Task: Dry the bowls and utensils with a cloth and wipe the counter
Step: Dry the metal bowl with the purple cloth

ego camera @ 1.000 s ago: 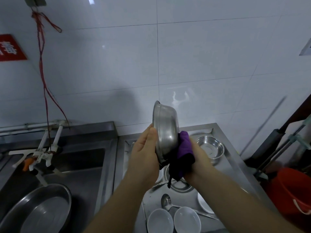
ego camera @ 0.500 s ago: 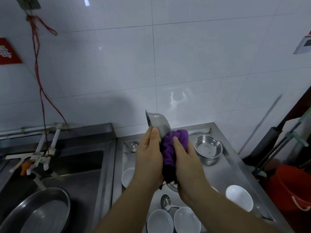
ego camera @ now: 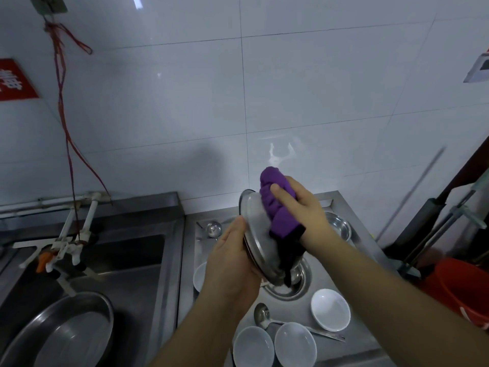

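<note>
One steel bowl is held up on its edge over the steel table, above the middle of it. It is gripped by the left hand, with the thumb on the near rim and the fingers hidden behind. A purple cloth is bunched up and pressed against the bowl's bottom side by the right hand, whose fingers are curled around the cloth. A dark edge of the cloth hangs down under the bowl.

Below the bowl, a round steel plate lies on the table. Three white bowls are seen near the front: one on the right and two side by side at the front edge. A steel spoon lies between them. Another steel bowl sits at the back right, and a ladle at the back left. A big steel pan sits in the sink on the left.
</note>
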The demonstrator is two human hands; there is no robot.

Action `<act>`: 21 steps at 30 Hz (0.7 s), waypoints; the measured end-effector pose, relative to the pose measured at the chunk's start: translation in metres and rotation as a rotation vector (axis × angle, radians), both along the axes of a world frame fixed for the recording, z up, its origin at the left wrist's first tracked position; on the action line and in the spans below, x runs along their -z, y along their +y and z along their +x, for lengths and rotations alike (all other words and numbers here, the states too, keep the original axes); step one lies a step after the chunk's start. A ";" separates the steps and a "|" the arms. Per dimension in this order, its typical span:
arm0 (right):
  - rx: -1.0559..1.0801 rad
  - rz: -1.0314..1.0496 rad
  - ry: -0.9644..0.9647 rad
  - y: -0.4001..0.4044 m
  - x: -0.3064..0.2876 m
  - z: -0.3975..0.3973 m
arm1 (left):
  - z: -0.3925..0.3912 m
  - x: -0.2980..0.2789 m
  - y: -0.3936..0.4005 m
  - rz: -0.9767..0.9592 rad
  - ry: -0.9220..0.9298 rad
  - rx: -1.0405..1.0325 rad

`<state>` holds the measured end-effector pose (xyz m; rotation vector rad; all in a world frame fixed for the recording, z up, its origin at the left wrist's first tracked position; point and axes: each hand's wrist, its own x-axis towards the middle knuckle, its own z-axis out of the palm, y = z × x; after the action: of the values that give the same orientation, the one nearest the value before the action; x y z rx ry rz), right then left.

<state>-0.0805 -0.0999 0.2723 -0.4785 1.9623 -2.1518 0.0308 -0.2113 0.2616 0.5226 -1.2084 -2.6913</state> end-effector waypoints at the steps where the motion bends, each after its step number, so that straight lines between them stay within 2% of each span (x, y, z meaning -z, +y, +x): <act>1: 0.034 -0.047 -0.059 0.003 0.003 -0.004 | 0.001 -0.001 -0.003 -0.001 0.015 -0.013; 5: 0.121 -0.137 -0.422 0.009 0.026 -0.006 | 0.000 -0.005 -0.017 0.019 0.058 -0.082; 9: 0.155 -0.224 -0.539 0.003 0.039 0.016 | -0.002 -0.006 -0.027 0.033 0.041 -0.100; 12: 0.199 -0.265 -0.476 -0.005 0.033 0.030 | -0.001 -0.006 -0.028 0.048 0.031 -0.116; 18: 0.246 -0.097 -0.312 -0.011 0.029 0.051 | -0.008 0.001 -0.015 0.119 -0.017 -0.137; 21: 0.249 -0.016 -0.315 -0.012 0.021 0.050 | -0.008 0.009 -0.005 0.016 -0.009 -0.084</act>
<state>-0.0305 -0.1118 0.2508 0.1077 1.9093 -2.2203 0.0226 -0.2165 0.2526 0.5751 -1.1420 -2.6330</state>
